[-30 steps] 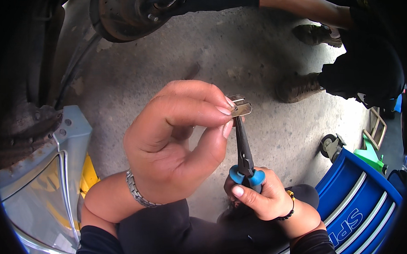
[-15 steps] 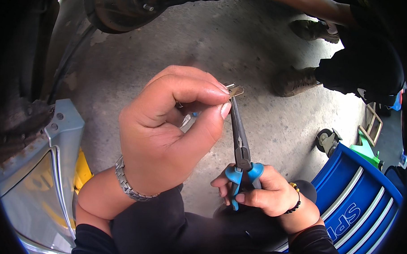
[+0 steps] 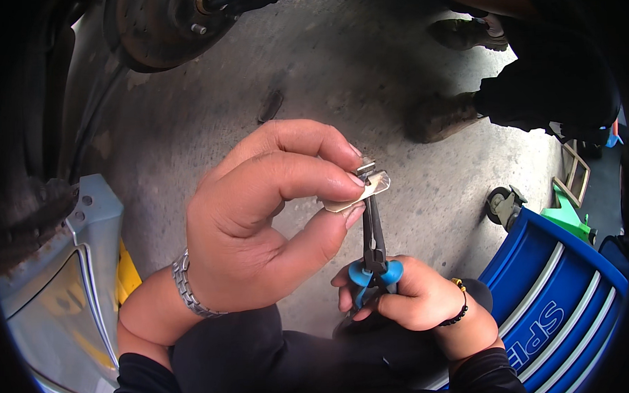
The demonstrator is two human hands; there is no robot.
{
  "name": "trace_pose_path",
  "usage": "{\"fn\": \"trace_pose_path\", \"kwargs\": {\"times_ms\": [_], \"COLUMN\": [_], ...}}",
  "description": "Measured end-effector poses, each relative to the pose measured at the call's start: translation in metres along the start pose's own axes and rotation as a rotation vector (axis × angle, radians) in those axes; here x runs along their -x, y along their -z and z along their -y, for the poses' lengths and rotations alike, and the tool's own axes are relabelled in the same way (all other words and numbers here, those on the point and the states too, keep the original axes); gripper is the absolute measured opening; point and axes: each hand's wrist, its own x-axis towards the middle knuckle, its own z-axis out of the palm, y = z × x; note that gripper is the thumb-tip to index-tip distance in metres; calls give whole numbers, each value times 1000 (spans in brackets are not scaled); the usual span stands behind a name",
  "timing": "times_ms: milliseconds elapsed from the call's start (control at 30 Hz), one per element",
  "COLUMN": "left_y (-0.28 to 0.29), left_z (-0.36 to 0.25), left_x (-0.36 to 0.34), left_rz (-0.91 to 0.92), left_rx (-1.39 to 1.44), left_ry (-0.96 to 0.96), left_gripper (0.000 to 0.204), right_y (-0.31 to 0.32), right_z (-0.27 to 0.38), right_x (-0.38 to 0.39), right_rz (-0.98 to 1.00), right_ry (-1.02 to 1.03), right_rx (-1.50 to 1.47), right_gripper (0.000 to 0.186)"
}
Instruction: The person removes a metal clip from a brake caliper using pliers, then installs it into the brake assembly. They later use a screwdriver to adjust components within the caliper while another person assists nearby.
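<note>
My left hand (image 3: 273,212) pinches a small bent metal clip (image 3: 375,185) between thumb and fingers; fingertips cover part of it. In my right hand (image 3: 415,297) are needle-nose pliers (image 3: 374,246) with blue handles, jaws pointing up and away from me. The jaw tips reach the underside of the clip, and whether they grip it is hidden. A metal watch circles my left wrist, and a dark beaded bracelet my right.
Silvery car bodywork (image 3: 54,289) stands at left, a wheel hub (image 3: 160,29) at upper left. A blue tool cabinet (image 3: 550,285) on a caster (image 3: 503,207) is at right. A dark oblong piece (image 3: 271,106) lies on the concrete floor. Another person's shoe (image 3: 443,116) is at upper right.
My left fingers have shifted, showing more of the clip, which sits lower and tilted. The pliers' tips have dropped slightly. The view has shifted, and the dark piece on the floor now shows.
</note>
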Motion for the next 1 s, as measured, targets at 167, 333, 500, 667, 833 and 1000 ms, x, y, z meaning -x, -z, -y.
{"fn": "trace_pose_path", "kwargs": {"times_ms": [167,333,500,667,833,1000], "left_y": [5,5,7,8,10,20], "left_z": [-3,-2,0,3,1,7], "left_x": [-5,-3,2,7,8,3], "left_rz": [101,83,36,0,10,124], "left_rx": [1,-34,-3,56,35,-120], "left_ry": [-37,-20,12,91,107,-59], "left_gripper": [25,24,24,23,20,21], "right_y": [7,5,0,-3,-1,-3], "right_z": [-6,-6,5,10,6,3], "right_x": [4,2,9,11,11,8], "right_rz": [-5,-103,-111,-69,35,28], "right_ry": [88,94,17,-34,-40,-37], "right_rx": [137,180,169,103,30,-6], "right_gripper": [51,50,52,57,63,66]}}
